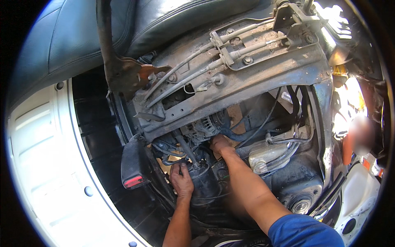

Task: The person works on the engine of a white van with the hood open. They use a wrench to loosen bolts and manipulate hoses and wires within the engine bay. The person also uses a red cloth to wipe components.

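Note:
Both my hands reach down into the engine bay below a metal crossmember. My left hand [181,179] is at the left side of a black cylindrical canister [204,183], its fingers curled near the canister's top edge and some thin hoses. What those fingers hold is hidden. Deeper in, my right hand [221,144] is closed just below the finned metal alternator [202,129]. Its fingertips are turned away, so whatever they grip cannot be made out. A dark hose [186,148] slants down between the alternator and the canister.
Two control cables [193,88] run across the rusty crossmember [247,78]. At left are a seat-belt buckle [133,181] and a white body panel [57,173]. A translucent reservoir [269,156] with hoses sits right of my right forearm. A black seat [164,20] lies behind.

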Motion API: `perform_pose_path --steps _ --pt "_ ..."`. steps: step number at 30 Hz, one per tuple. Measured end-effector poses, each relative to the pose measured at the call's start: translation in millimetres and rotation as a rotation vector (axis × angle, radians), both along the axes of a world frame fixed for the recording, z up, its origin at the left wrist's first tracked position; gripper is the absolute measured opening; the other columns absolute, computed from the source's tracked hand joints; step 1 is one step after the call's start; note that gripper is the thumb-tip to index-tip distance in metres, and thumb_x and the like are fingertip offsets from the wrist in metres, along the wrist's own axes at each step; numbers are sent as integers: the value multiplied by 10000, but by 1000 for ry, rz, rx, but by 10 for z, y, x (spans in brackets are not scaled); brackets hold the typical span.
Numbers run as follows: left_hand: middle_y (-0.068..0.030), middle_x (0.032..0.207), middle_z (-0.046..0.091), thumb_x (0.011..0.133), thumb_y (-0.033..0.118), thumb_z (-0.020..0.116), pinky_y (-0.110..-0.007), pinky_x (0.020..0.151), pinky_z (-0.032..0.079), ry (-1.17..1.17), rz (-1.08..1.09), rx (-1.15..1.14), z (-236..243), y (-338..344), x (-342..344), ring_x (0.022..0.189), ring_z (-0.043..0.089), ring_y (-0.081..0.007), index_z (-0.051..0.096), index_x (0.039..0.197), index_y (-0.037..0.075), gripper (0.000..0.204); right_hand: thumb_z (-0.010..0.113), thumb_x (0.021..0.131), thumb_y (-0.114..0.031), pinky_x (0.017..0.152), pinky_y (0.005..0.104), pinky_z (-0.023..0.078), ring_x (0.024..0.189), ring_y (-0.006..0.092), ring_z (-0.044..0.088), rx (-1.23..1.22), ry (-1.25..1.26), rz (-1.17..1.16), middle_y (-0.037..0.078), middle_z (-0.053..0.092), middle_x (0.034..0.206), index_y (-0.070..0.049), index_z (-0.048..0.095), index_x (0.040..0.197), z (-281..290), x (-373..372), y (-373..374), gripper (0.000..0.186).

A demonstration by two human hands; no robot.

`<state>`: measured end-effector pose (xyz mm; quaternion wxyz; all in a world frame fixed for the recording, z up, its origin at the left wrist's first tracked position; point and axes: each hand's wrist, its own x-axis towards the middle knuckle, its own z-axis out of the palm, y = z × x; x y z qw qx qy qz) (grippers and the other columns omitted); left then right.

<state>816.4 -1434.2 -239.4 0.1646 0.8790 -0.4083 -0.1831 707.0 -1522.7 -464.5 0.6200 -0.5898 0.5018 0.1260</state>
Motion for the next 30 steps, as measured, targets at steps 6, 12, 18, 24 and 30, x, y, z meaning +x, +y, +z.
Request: perform_pose_path --steps 6,12,18,24,30 --pt "-249 884 630 940 158 549 -491 781 452 5 -19 -22 -22 -1 4 861 602 -444 623 919 -71 242 606 916 -230 1017 420 456 1242 394 537 -68 -41 -141 249 583 1311 -5 600 1261 276 -63 6 413" --pt "-250 895 634 943 161 551 -488 776 454 24 -1 -50 20 -22 -10 869 604 -447 624 923 -69 242 586 880 -146 1022 420 470 1234 391 548 -74 -48 -37 242 591 1307 -13 622 1247 536 -114 -175 392" --pt "-250 902 634 947 160 543 -491 777 450 -4 -23 -30 31 -39 -28 866 600 -451 626 936 -74 248 604 879 -178 1009 417 472 1222 394 552 -102 -59 -73 247 597 1291 -6 631 1221 499 -95 -133 384" --pt "-250 901 631 945 165 544 -490 787 448 10 -12 1 26 -23 -12 872 597 -444 623 925 -76 254 654 847 -218 1015 411 461 1220 402 544 -98 -50 6 258 582 1301 -10 612 1238 496 -93 -191 444" --pt "-246 893 628 949 174 539 -485 787 448 22 -9 -16 17 -22 -10 867 597 -437 616 906 -73 262 645 823 -176 1007 412 477 1203 394 566 -97 -25 -7 248 592 1298 -8 622 1229 611 -92 -249 440"
